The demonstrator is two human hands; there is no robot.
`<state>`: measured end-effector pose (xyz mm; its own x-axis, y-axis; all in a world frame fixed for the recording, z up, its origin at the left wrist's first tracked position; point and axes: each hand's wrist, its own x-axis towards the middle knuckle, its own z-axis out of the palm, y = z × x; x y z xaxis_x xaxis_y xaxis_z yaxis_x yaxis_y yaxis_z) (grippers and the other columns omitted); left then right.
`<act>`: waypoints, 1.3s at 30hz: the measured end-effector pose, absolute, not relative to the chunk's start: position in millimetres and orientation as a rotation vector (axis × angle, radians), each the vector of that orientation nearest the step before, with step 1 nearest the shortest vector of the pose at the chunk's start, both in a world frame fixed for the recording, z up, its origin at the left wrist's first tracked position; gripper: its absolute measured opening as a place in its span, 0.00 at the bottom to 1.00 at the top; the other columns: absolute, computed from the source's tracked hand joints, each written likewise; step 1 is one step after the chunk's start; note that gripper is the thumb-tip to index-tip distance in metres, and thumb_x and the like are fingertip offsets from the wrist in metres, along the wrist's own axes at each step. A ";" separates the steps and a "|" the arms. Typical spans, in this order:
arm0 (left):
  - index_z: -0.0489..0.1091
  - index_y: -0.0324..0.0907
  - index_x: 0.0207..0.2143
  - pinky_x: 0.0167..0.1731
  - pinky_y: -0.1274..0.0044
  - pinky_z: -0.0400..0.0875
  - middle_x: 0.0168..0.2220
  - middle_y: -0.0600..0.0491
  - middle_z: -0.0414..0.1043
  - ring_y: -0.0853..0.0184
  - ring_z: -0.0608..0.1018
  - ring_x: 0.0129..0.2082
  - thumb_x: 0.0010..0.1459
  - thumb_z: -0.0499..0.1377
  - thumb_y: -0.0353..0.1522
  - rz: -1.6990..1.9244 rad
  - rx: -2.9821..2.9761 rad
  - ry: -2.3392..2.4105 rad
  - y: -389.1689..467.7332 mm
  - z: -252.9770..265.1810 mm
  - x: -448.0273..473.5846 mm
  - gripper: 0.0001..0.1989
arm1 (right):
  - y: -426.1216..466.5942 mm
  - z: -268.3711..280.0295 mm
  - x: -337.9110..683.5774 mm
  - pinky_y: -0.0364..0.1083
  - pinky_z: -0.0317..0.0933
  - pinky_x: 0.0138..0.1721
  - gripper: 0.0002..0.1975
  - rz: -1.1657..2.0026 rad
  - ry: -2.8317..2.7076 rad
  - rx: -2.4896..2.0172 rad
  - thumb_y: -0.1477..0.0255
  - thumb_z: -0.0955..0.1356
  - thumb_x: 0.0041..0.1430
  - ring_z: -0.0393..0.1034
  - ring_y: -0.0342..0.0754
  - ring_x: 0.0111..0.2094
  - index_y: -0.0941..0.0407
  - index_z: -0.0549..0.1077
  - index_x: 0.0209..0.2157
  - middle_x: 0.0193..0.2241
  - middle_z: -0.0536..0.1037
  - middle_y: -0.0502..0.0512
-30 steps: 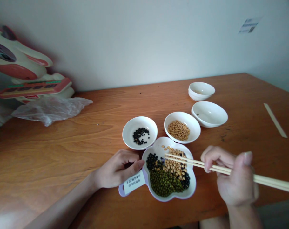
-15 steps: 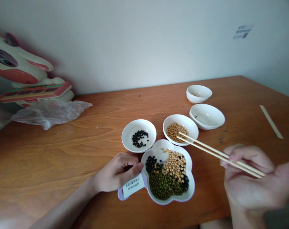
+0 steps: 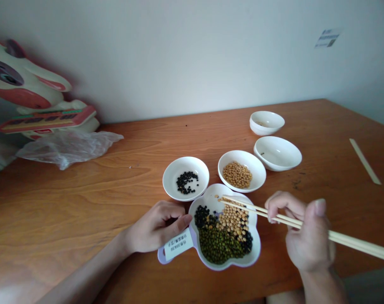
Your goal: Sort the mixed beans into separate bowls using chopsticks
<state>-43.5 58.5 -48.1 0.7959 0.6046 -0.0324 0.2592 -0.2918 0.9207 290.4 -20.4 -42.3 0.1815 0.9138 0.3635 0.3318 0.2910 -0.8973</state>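
Note:
A white and lilac flower-shaped dish [image 3: 258,247] holds green mung beans [image 3: 219,245], yellow soybeans [image 3: 233,221] and black beans [image 3: 201,214]. My left hand [image 3: 160,228] pinches the dish beside its labelled handle, thumb on the rim. In my right hand [image 3: 309,232] is a pair of wooden chopsticks [image 3: 358,242]; their tips are over the upper soybeans in the dish. Whether a bean sits between the tips I cannot tell. Behind the dish stand a white bowl [image 3: 259,166] of soybeans and another white bowl [image 3: 169,175] with black beans.
Farther back right are a white bowl [image 3: 282,154] with a few dark specks and a rear bowl [image 3: 268,122] holding a little something. A flat pale strip [image 3: 365,161] lies at right. Crumpled clear plastic [image 3: 71,147] and a cow-shaped toy keyboard [image 3: 49,120] are at left.
My right hand has moved left and turned, bringing the chopstick tips from the soybean bowl back over the dish. My left hand keeps its hold on the dish.

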 end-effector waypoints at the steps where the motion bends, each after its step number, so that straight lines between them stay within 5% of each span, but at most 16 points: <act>1: 0.60 0.41 0.26 0.21 0.81 0.53 0.22 0.58 0.59 0.74 0.60 0.22 0.79 0.52 0.40 0.391 1.882 0.653 58.5 -47.9 -43.5 0.25 | -21.0 -43.1 291.0 0.49 0.60 0.28 0.42 0.619 -1.382 -1.274 0.45 0.47 0.76 0.69 0.51 0.27 0.52 0.73 0.22 0.22 0.74 0.55; 24: 0.61 0.41 0.26 0.21 0.81 0.54 0.23 0.58 0.60 0.75 0.61 0.22 0.79 0.52 0.38 0.396 1.884 0.656 58.7 -47.9 -43.4 0.24 | -24.3 -31.8 279.0 0.50 0.58 0.28 0.42 0.656 -1.208 -1.269 0.39 0.49 0.72 0.65 0.51 0.26 0.52 0.72 0.21 0.21 0.71 0.55; 39: 0.62 0.40 0.26 0.20 0.82 0.55 0.23 0.58 0.61 0.74 0.61 0.21 0.78 0.53 0.39 0.394 1.877 0.661 58.0 -48.2 -44.2 0.24 | -21.5 -40.2 288.4 0.49 0.58 0.24 0.43 0.575 -1.313 -1.315 0.44 0.49 0.75 0.67 0.50 0.22 0.53 0.75 0.19 0.19 0.73 0.56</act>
